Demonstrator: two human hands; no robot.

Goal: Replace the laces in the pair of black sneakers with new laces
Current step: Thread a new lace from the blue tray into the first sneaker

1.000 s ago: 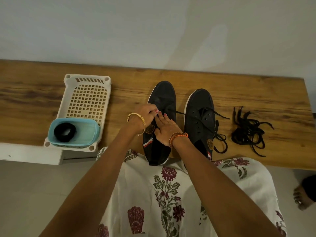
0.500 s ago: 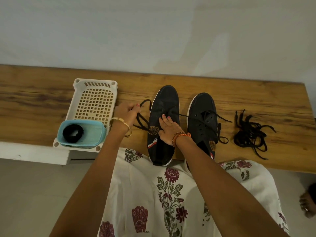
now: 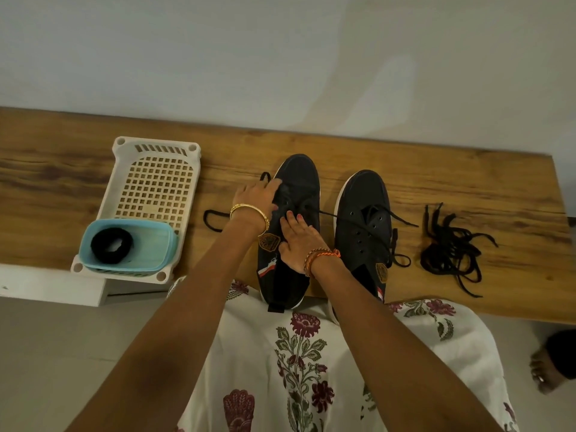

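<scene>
Since a moment ago the left hand [image 3: 258, 194] has gone from the drawn-out lace [image 3: 215, 215] back to the left sneaker [image 3: 296, 213] on the table [image 3: 467, 188], fingers pinching at its eyelets, the right hand [image 3: 297, 241] pressing flat: threading likely resumes.

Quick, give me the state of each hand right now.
Left hand: fingers grip the lace at the left sneaker.
Right hand: open, fingers resting flat on that sneaker.
</scene>
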